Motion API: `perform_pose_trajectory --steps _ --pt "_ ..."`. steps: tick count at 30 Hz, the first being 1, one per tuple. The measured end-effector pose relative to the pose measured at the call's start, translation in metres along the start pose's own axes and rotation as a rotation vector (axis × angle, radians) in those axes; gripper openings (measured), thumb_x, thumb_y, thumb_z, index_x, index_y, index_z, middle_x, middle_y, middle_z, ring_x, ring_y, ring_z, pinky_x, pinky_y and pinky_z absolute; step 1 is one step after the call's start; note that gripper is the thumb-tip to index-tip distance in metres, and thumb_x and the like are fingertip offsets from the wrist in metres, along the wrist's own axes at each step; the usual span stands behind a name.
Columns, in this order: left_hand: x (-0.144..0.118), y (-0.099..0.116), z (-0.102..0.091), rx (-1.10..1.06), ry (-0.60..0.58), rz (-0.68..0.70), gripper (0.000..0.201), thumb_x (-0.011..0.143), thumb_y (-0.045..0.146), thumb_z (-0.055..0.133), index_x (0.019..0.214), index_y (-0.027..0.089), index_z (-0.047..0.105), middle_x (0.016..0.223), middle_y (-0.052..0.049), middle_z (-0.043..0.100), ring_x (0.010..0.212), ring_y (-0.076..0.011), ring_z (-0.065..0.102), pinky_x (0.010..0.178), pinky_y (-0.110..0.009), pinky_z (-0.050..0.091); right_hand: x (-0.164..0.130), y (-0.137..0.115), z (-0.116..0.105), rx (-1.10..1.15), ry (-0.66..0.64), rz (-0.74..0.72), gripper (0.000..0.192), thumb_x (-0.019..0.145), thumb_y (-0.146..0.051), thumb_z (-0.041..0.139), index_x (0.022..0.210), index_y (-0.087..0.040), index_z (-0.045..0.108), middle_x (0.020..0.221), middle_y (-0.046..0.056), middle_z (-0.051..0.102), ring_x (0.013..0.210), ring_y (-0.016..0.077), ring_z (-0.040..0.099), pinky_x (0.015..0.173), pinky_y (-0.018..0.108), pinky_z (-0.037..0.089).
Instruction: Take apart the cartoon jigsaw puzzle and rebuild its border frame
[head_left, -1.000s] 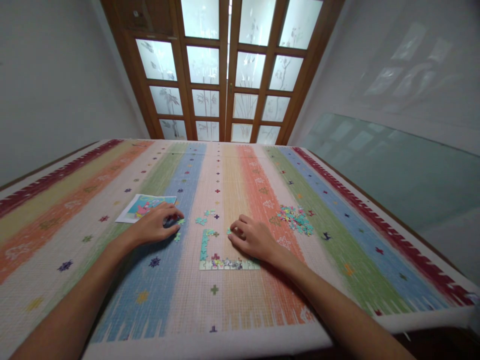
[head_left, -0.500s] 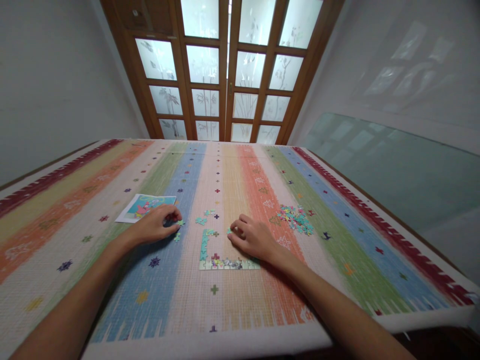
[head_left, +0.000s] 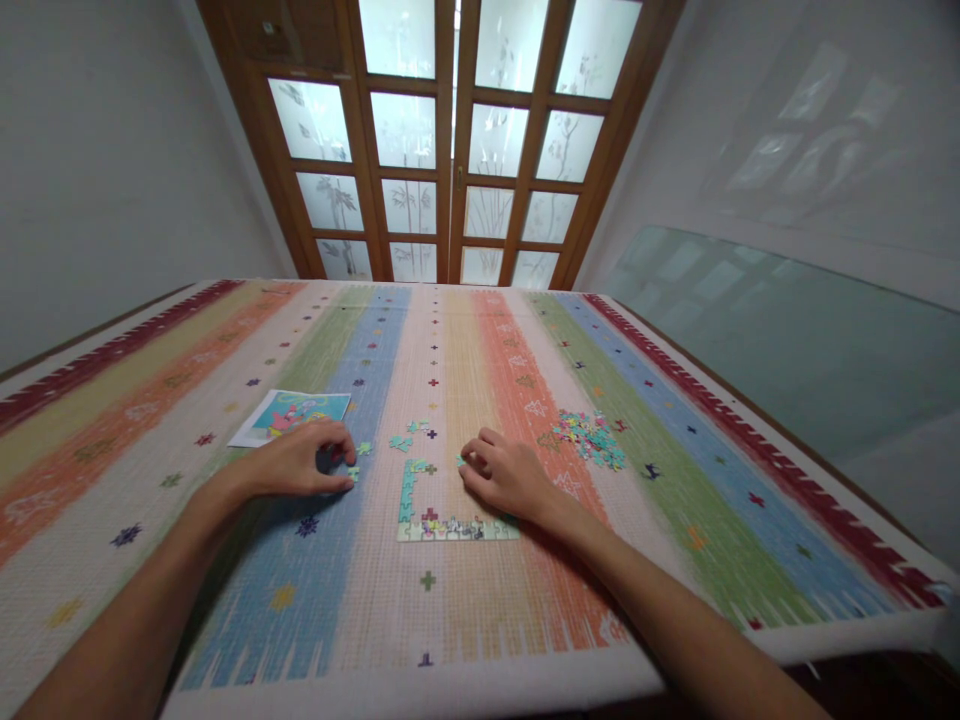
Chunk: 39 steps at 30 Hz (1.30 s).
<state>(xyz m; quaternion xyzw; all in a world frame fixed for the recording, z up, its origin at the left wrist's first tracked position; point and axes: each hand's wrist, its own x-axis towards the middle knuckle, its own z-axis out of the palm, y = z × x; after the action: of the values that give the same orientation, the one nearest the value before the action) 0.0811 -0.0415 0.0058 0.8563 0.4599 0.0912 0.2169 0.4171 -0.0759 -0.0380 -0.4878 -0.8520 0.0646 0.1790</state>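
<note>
Head view showed a striped tablecloth (head_left: 480,600), then the L-shaped puzzle frame (head_left: 442,520) as landmark. Left of it, left hand (head_left: 300,462) curled, fingertips pressing a teal piece (head_left: 352,473); right hand (head_left: 510,478) at its right, pinching a piece, nearer. No readable writing.

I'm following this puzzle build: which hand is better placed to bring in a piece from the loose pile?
Probably the right hand: the loose pile lies on its side, close by. The left hand sits across the assembled frame.
</note>
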Motion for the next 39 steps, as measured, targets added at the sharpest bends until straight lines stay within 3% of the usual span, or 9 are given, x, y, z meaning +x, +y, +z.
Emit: perform_pose_trajectory --steps 9,13,21,27,34,39 --pt "0.005 0.012 0.009 -0.076 -0.019 -0.01 0.026 0.075 0.046 0.065 0.077 0.019 0.064 0.076 -0.003 0.065 0.069 -0.0188 0.058 0.067 -0.032 0.045 0.0 0.0 0.0 0.023 0.01 0.005 0.017 0.091 -0.028 0.058 0.094 -0.017 0.07 0.09 0.006 0.065 0.065 0.0129 0.05 0.059 0.028 0.027" --pt "0.01 0.025 0.02 -0.225 0.001 0.005 0.028 0.085 0.048 0.058 0.077 0.021 0.06 0.071 -0.002 0.063 0.065 -0.0172 0.055 0.064 -0.031 0.043 0.001 -0.001 -0.001 0.028 -0.001 0.008 0.017 0.092 -0.029 0.057 0.095 -0.017 0.069 0.091 0.006 0.065 0.065 0.0131 0.051 0.058 0.028 0.027" --pt "0.021 0.053 0.048 -0.416 0.022 0.041 0.026 0.091 0.046 0.056 0.087 0.021 0.064 0.072 -0.001 0.061 0.064 -0.0166 0.052 0.061 -0.03 0.042 0.001 -0.002 -0.001 0.0 -0.017 0.008 0.018 0.093 -0.03 0.057 0.097 -0.017 0.07 0.092 0.006 0.065 0.067 0.014 0.051 0.059 0.028 0.028" --pt "0.028 0.059 0.065 -0.361 0.159 0.06 0.021 0.092 0.038 0.057 0.089 0.019 0.066 0.082 -0.005 0.064 0.072 -0.0189 0.055 0.069 -0.034 0.045 0.001 -0.004 -0.003 -0.015 -0.029 0.014 0.018 0.094 -0.031 0.058 0.098 -0.017 0.07 0.093 0.006 0.065 0.069 0.0142 0.053 0.06 0.028 0.028" --pt "0.033 0.062 0.075 -0.246 0.285 0.095 0.017 0.094 0.032 0.056 0.091 0.019 0.066 0.08 -0.003 0.061 0.077 -0.0207 0.055 0.075 -0.035 0.046 0.001 -0.004 -0.003 -0.018 -0.005 -0.011 0.021 0.095 -0.03 0.056 0.105 -0.018 0.07 0.098 0.007 0.065 0.068 0.0144 0.054 0.06 0.028 0.032" --pt "0.032 0.06 0.071 -0.157 0.332 0.124 0.022 0.099 0.033 0.049 0.096 0.02 0.066 0.085 -0.005 0.064 0.086 -0.0236 0.057 0.083 -0.038 0.047 -0.001 -0.01 -0.006 0.056 0.0 -0.212 0.027 0.099 -0.031 0.052 0.118 -0.019 0.069 0.112 0.01 0.067 0.084 0.0179 0.063 0.071 0.03 0.045"
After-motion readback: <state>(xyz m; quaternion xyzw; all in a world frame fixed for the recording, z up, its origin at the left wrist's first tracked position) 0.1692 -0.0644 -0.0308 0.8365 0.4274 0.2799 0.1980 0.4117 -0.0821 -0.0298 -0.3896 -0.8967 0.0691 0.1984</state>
